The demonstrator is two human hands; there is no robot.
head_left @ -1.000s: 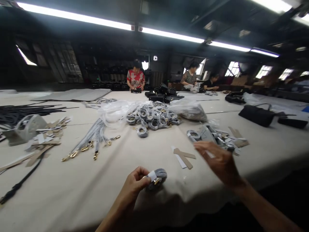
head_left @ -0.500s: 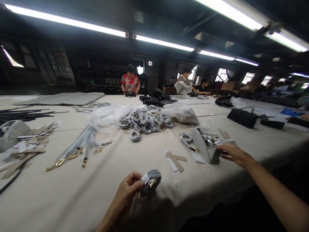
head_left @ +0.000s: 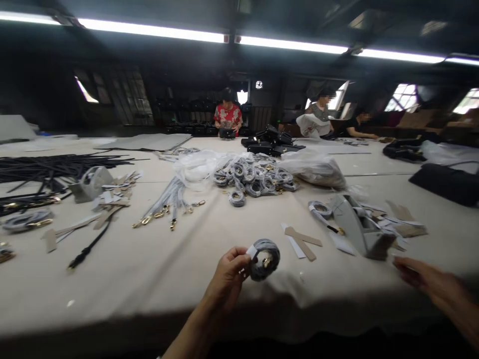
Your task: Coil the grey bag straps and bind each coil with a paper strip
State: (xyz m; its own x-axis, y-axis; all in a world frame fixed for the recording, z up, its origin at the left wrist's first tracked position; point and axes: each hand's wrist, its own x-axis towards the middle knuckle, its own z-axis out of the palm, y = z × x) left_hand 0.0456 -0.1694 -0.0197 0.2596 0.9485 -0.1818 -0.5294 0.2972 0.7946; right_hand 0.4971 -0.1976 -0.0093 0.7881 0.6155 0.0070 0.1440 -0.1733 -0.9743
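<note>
My left hand (head_left: 229, 273) is closed on a coiled grey strap (head_left: 274, 259), held above the front of the table. A white paper band (head_left: 252, 252) wraps the coil beside my thumb, and gold metal shows inside the ring. At the right, my right hand (head_left: 430, 279) is just off the front end of a grey tape dispenser (head_left: 350, 227). Its fingers point toward the dispenser and are smeared, so whether they hold anything is unclear. Another coiled strap (head_left: 320, 209) lies left of the dispenser, with brown and white paper strips (head_left: 305, 243) nearer me.
Several coiled straps (head_left: 254, 177) are heaped mid-table between clear plastic bags (head_left: 318, 172). Loose straps with gold clasps (head_left: 164, 202) lie left of them. A second tape dispenser (head_left: 93, 184) stands among paper strips and black straps (head_left: 56, 169). Co-workers (head_left: 227, 117) are across the table.
My view has swung left. My right hand has come away from the dispenser's front end, toward me. The coil in my left hand has turned to show its open ring more fully.
</note>
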